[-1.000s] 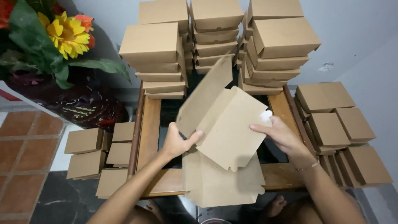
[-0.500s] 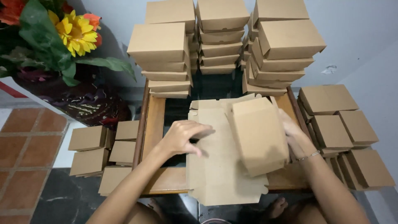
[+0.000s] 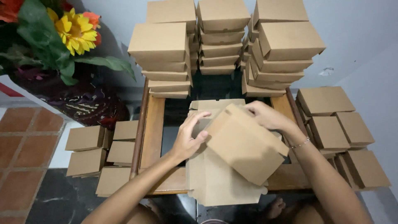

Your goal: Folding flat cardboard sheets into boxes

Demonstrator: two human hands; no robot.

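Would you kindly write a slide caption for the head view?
Both hands, left hand and right hand, hold a brown box over flat cardboard beside stacked boxes.

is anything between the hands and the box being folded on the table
Nothing visible. The left hand and right hand both touch the half-folded cardboard box directly, above a flat cardboard sheet. The stacks of finished boxes stand behind, clear of the hands.

Setting: home packing corner | Evidence: stacked brown cardboard boxes [image 3: 166, 45] on low wooden table [image 3: 152, 124]; terracotta floor tiles [image 3: 20, 137]; sunflower bouquet [image 3: 72, 31]
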